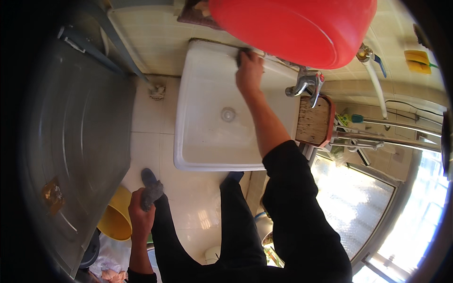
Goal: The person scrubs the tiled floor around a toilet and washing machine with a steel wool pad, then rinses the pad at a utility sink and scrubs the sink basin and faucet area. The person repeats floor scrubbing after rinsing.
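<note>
A white ceramic sink (208, 141) with a round drain (228, 114) stands before me. My right hand (250, 72) reaches to its far inner edge, its fingers around a small dark thing (241, 58) pressed near the rim; what that thing is cannot be made out. My left hand (142, 212) is low at the left, away from the sink, and grips a grey, rough-looking scouring pad or cloth (152, 195). A chrome mixer tap (304, 85) stands at the sink's right rear corner, to the right of my right hand.
A large red plastic basin (293, 32) hangs over the sink's back edge. A grey metal panel (85, 134) fills the left, with a yellow bucket (116, 215) beside it. Right of the sink are a brown-topped stool (314, 120), metal poles (389, 139) and a white pipe with a valve (376, 85).
</note>
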Tool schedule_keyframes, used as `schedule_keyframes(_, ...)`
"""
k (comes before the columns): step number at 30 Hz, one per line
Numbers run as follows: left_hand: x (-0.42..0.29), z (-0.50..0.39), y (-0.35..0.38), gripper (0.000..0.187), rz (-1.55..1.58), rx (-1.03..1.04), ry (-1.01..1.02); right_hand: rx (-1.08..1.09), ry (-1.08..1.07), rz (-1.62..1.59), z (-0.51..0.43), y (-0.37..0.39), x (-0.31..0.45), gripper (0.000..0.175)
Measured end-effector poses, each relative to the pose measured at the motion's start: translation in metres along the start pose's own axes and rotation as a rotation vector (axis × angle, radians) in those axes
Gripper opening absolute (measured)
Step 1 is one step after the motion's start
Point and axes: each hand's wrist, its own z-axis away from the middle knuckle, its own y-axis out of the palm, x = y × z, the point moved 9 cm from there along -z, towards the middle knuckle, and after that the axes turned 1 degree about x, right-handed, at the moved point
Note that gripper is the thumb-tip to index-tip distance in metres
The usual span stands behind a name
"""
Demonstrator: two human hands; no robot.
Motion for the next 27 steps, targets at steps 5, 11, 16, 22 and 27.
schedule_keyframes(5, 0.012, -0.001, 0.003, 0.038, 0.042, 0.011, -0.044, 0.064, 0.239, -0.061, 0.011, -0.013, -0.046, 0.037)
schedule_keyframes(11, 0.011, -0.004, -0.001, 0.037, 0.048, -0.008, -0.05, -0.051, -0.043, -0.075, -0.005, 0.006, 0.028, 0.037)
schedule_keyframes(16, 0.012, -0.006, 0.004, 0.037, 0.074, 0.008, -0.042, 0.132, 0.074, -0.1, -0.001, 0.01, -0.013, 0.038)
schedule_keyframes(22, 0.02, 0.001, -0.009, 0.037, 0.045, -0.019, -0.076, -0.012, 0.292, 0.05, 0.025, 0.0, -0.075, 0.039)
schedule_keyframes(27, 0.015, -0.004, -0.016, 0.038, 0.106, -0.008, -0.05, 0.038, -0.014, -0.215, -0.008, 0.029, 0.048, 0.038)
